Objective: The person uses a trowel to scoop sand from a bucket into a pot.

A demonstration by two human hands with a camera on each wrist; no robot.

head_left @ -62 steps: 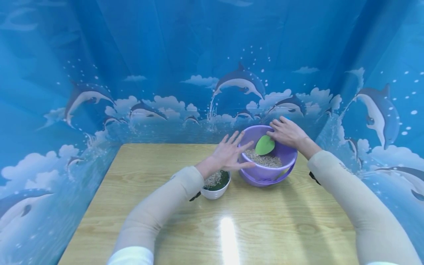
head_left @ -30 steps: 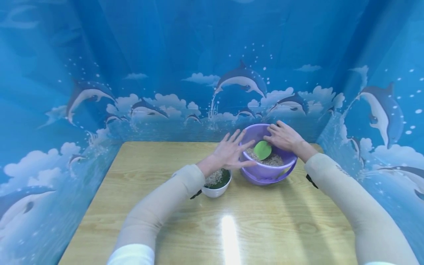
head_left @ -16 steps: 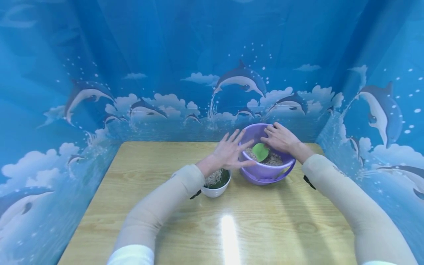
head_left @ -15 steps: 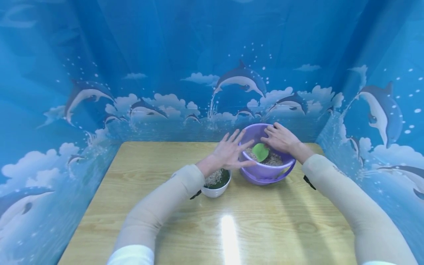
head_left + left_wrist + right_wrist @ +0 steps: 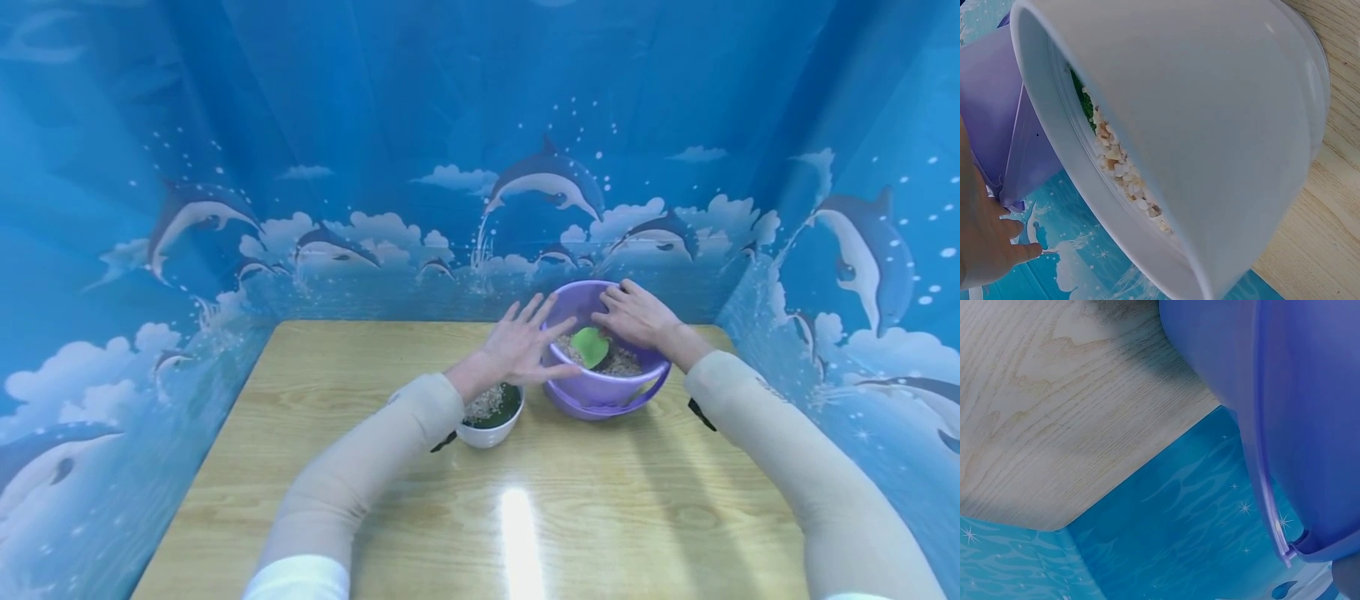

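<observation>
A purple bucket (image 5: 600, 388) holding pale gravel (image 5: 621, 362) stands right of centre in the head view. Inside it, my right hand (image 5: 636, 317) grips a green toy shovel (image 5: 590, 347); the shovel's handle is hidden by the hand, and its blade sits at the gravel. My left hand (image 5: 512, 346) is spread at the bucket's left side with fingers straight, by the rim; whether it touches is unclear. Below the left wrist is a white bowl (image 5: 487, 437) with gravel over something dark green. In the left wrist view this bowl (image 5: 1210, 125) fills the middle.
The wooden table (image 5: 420, 517) carries the bucket and bowl. Its far edge meets a blue dolphin-print curtain (image 5: 390, 125) that closes in the back and both sides. The bucket's purple handle (image 5: 1260, 456) hangs down its outside in the right wrist view.
My right hand has moved left and slightly down into the bucket, lowering the shovel's blade into the gravel. Over the last half second it has barely moved. My left hand has stayed put.
</observation>
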